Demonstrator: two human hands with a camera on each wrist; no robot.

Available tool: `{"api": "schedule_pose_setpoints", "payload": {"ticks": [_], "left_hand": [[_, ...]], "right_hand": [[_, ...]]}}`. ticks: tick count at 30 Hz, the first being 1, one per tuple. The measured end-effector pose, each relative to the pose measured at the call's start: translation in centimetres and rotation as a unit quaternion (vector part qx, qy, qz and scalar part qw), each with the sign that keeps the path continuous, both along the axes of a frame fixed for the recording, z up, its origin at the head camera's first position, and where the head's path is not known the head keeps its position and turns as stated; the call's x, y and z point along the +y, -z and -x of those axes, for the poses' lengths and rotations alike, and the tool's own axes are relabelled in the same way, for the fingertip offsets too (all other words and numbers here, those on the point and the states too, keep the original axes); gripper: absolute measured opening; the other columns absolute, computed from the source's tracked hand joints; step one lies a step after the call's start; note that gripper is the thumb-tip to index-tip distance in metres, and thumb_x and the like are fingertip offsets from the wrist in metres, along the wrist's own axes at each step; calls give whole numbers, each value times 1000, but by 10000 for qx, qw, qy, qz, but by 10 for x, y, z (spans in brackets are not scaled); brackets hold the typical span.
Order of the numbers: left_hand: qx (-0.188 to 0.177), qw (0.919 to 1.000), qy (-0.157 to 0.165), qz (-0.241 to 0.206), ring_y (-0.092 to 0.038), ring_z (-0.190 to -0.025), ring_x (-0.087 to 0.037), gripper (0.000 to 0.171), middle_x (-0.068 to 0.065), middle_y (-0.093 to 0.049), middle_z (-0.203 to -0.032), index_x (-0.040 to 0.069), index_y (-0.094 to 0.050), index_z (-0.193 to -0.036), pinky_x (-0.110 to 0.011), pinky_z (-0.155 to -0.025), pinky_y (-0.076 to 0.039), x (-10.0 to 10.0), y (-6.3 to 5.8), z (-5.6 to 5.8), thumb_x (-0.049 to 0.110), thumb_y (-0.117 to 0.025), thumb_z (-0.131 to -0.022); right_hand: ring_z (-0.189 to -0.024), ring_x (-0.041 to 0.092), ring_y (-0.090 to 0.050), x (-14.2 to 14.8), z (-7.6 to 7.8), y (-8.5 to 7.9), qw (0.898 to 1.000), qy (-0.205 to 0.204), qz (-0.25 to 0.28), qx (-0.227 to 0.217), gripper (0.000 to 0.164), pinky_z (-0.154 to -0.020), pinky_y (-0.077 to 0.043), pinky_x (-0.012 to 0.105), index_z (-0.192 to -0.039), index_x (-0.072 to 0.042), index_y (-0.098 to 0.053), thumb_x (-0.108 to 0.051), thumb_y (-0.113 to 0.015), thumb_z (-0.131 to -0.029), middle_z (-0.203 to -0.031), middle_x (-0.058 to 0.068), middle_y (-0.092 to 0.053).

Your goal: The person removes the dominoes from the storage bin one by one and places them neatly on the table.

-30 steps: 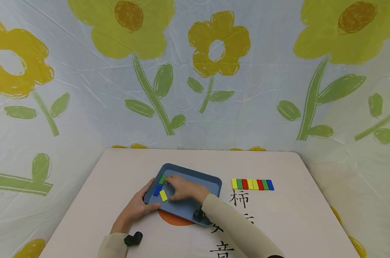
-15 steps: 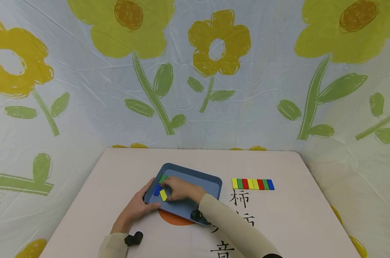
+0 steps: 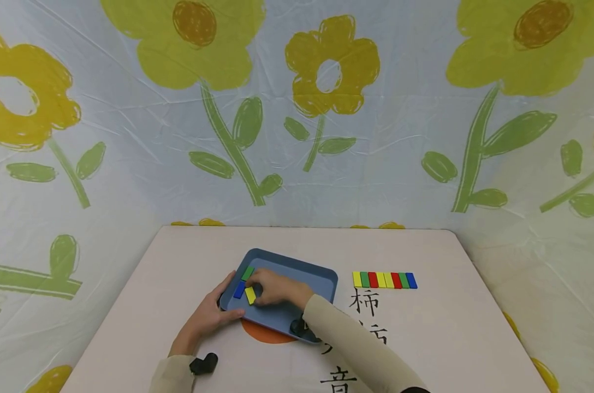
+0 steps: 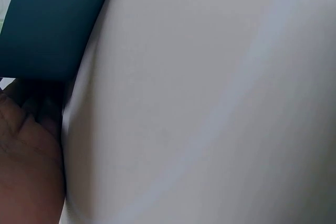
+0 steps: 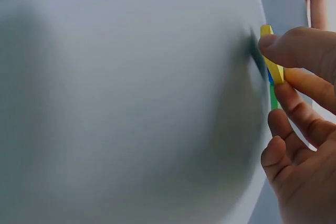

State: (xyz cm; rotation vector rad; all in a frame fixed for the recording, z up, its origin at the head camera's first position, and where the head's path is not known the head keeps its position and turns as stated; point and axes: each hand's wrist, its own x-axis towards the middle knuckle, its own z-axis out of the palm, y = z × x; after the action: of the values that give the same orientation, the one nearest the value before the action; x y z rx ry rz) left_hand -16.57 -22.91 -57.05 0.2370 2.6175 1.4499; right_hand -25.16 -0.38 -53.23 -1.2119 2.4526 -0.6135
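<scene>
So what's just changed for you is small but it counts: the yellow tile (image 3: 250, 295) has shifted a touch from where it lay half a second ago, and your right grip (image 3: 276, 287) has it pinched, thumb at one end and fingers at the other. To me that means the pickup itself is pretty much sorted, though I honestly can't tell how far the tile is off the floor of the blue tray (image 3: 299, 268). It's within the tray anyway, over toward the left side. Your left grip (image 3: 209, 315) hasn't budged, clasping the near left corner with the thumb along the near rim, so the tray isn't skating around on you. The blue tile (image 3: 239, 290) is just beside the yellow one (can't say if they touch), so I'd watch for nudging it, and the green tile (image 3: 248, 273) sits beyond that. The tile row (image 3: 381, 280) on the table (image 3: 439, 327), well apart on the right, looks the same as before: eight pieces, side by side.
</scene>
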Motion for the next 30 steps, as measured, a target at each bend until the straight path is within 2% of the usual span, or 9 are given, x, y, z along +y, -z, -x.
{"api": "schedule_pose_setpoints", "payload": {"ticks": [7,14,25,30], "left_hand": [[-88,10000,8,-8,-24,-155,-46,104,-14,-25,-171,29,-22,-166,-73,-119,-24,1,-2,-1,35,-84,-83],[-150,9999,27,-74,-23,-155,-46,104,-14,-24,-171,30,-21,-166,-72,-120,-21,1,-2,-1,35,-84,-84],[-136,9999,18,-29,-21,-156,-45,106,-14,-23,-171,27,-21,-166,-71,-121,-20,1,-1,-1,35,-85,-83],[-118,9999,8,58,-21,-156,-46,106,-14,-24,-171,29,-20,-166,-72,-121,-20,0,-1,0,35,-85,-83]], "right_hand": [[-124,13,-59,16,0,-10,9987,359,278,-238,47,-106,-51,28,-134,-12,-69,-19,-78,-89,-135,1,-64],[-111,18,-61,37,2,-23,9969,633,425,-208,46,-91,-54,27,-135,-15,-69,-19,-76,-90,-131,2,-64],[-108,27,-61,75,6,-35,9933,940,606,-306,47,-86,-53,33,-136,-10,-67,-13,-75,-90,-133,9,-60],[-103,23,-60,92,10,-38,9906,1196,636,-160,46,-84,-53,33,-133,-10,-68,-15,-77,-89,-130,9,-62]]}}
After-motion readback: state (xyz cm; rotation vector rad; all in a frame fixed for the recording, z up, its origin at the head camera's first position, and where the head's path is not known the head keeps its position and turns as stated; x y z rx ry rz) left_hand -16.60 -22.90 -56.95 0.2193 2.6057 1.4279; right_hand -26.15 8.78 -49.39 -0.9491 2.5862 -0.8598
